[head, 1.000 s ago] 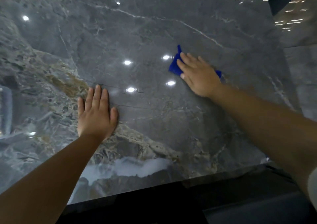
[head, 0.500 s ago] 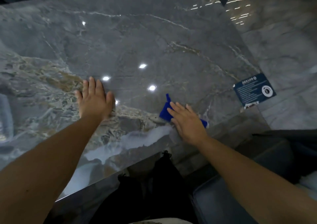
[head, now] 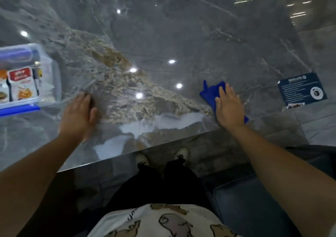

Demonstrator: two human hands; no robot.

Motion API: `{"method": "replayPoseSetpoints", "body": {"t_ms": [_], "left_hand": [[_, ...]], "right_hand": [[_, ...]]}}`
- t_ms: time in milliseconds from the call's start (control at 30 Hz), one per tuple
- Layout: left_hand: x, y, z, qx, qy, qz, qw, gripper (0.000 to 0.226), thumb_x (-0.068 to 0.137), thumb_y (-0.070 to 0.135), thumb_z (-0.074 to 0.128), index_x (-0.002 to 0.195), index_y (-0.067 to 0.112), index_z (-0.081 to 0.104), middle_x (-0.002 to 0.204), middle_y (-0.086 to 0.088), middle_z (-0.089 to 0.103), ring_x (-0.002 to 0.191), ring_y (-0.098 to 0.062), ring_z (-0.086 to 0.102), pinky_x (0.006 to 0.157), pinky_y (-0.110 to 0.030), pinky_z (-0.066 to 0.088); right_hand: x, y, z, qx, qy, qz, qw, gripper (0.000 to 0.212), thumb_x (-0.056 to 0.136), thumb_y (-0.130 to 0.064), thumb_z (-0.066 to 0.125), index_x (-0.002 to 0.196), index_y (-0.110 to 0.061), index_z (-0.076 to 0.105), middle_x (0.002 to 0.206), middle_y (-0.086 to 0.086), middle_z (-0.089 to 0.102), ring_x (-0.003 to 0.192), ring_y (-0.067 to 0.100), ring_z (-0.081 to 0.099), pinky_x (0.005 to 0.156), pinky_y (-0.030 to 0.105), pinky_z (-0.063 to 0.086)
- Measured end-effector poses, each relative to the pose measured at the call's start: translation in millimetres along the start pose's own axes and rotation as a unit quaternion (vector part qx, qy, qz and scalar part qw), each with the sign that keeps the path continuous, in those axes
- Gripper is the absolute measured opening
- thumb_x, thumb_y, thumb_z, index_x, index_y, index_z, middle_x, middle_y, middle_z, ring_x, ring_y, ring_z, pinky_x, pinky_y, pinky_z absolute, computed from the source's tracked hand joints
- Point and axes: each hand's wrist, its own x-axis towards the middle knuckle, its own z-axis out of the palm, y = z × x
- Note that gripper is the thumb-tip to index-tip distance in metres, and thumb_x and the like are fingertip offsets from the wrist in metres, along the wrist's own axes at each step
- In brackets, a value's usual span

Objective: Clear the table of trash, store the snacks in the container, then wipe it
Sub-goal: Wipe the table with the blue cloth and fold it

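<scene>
A glossy grey marble table (head: 163, 37) fills the view. My right hand (head: 229, 106) presses flat on a blue cloth (head: 211, 92) near the table's front right edge; most of the cloth is under the palm. My left hand (head: 79, 113) lies flat on the bare tabletop near the front, fingers together, holding nothing, a little blurred. A clear plastic container (head: 49, 69) with blue clips stands at the far left, just beyond my left hand. Snack packets (head: 22, 84) stand inside it.
A dark blue printed card (head: 301, 90) lies at the table's right corner. The front table edge (head: 163, 144) runs diagonally above my legs and shoes. A dark cushioned seat (head: 254, 209) sits low on the right. Ceiling lights reflect in the tabletop.
My right hand has dragged the blue cloth toward the table's front right edge. The left hand slid toward the front and left. The view tilted down, bringing the container into sight.
</scene>
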Motion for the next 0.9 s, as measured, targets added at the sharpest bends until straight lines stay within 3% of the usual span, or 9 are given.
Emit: {"method": "replayPoseSetpoints", "body": {"t_ms": [133, 233, 400, 567, 633, 700, 800, 900], "left_hand": [[-32, -45, 3, 0.018, 0.009, -0.038, 0.999, 0.069, 0.091, 0.045, 0.028, 0.135, -0.006, 0.045, 0.145, -0.029, 0.039, 0.137, -0.042, 0.034, 0.109, -0.054, 0.027], [-48, -68, 7, 0.022, 0.018, -0.064, 0.998, 0.067, 0.092, 0.044, 0.028, 0.137, -0.003, 0.045, 0.148, -0.027, 0.037, 0.137, -0.042, 0.033, 0.110, -0.055, 0.026], [-52, -80, 7, 0.019, 0.041, -0.068, 0.997, 0.061, 0.091, 0.039, 0.033, 0.140, 0.005, 0.043, 0.151, -0.024, 0.034, 0.139, -0.041, 0.030, 0.110, -0.057, 0.024], [-50, -84, 6, 0.009, 0.067, -0.092, 0.993, 0.058, 0.092, 0.040, 0.032, 0.141, 0.010, 0.041, 0.155, -0.019, 0.028, 0.143, -0.037, 0.023, 0.114, -0.054, 0.018], [-51, -82, 7, 0.008, 0.074, -0.096, 0.993, 0.058, 0.092, 0.041, 0.031, 0.141, 0.011, 0.040, 0.156, -0.017, 0.028, 0.144, -0.036, 0.022, 0.115, -0.052, 0.015], [-51, -80, 7, 0.005, 0.077, -0.097, 0.992, 0.059, 0.092, 0.041, 0.030, 0.142, 0.011, 0.040, 0.156, -0.016, 0.028, 0.144, -0.035, 0.021, 0.115, -0.051, 0.013], [-52, -80, 7, 0.008, 0.087, -0.097, 0.991, 0.058, 0.092, 0.040, 0.031, 0.142, 0.012, 0.040, 0.156, -0.015, 0.028, 0.145, -0.034, 0.021, 0.116, -0.049, 0.011], [-52, -81, 9, 0.015, 0.088, -0.099, 0.991, 0.057, 0.092, 0.040, 0.032, 0.142, 0.013, 0.039, 0.156, -0.014, 0.028, 0.145, -0.032, 0.020, 0.117, -0.044, 0.008]], "right_hand": [[-7, 6, -6, 0.041, -0.035, -0.040, 0.998, 0.058, 0.101, -0.035, 0.035, 0.149, -0.008, 0.019, 0.159, 0.014, 0.012, 0.146, 0.029, 0.011, 0.119, 0.045, 0.012], [-12, 5, -4, 0.056, 0.001, -0.043, 0.998, 0.048, 0.100, -0.026, 0.041, 0.142, -0.005, 0.036, 0.156, 0.014, 0.022, 0.145, 0.028, 0.018, 0.118, 0.042, 0.018], [-6, -7, -17, 0.199, 0.081, 0.093, 0.972, 0.035, 0.099, -0.018, 0.041, 0.127, -0.003, 0.054, 0.133, 0.019, 0.055, 0.122, 0.033, 0.051, 0.104, 0.038, 0.038], [5, 4, -42, 0.185, 0.157, 0.208, 0.948, 0.037, 0.097, -0.028, 0.037, 0.121, -0.006, 0.055, 0.121, 0.021, 0.060, 0.111, 0.036, 0.056, 0.095, 0.043, 0.043], [4, -12, -32, 0.163, 0.131, 0.168, 0.963, 0.039, 0.097, -0.027, 0.040, 0.127, -0.006, 0.054, 0.128, 0.021, 0.058, 0.118, 0.036, 0.053, 0.101, 0.041, 0.039], [0, -28, -15, 0.126, 0.061, 0.071, 0.988, 0.042, 0.099, -0.027, 0.043, 0.135, -0.006, 0.048, 0.142, 0.020, 0.046, 0.131, 0.034, 0.042, 0.110, 0.038, 0.030], [3, -25, -8, 0.011, -0.013, -0.052, 0.998, 0.056, 0.099, -0.043, 0.032, 0.145, -0.010, 0.034, 0.156, 0.016, 0.022, 0.144, 0.036, 0.018, 0.115, 0.048, 0.016], [6, -14, -5, -0.055, -0.043, -0.077, 0.995, 0.063, 0.096, -0.046, 0.020, 0.147, -0.009, 0.027, 0.157, 0.018, 0.016, 0.144, 0.039, 0.014, 0.114, 0.056, 0.017]]}}
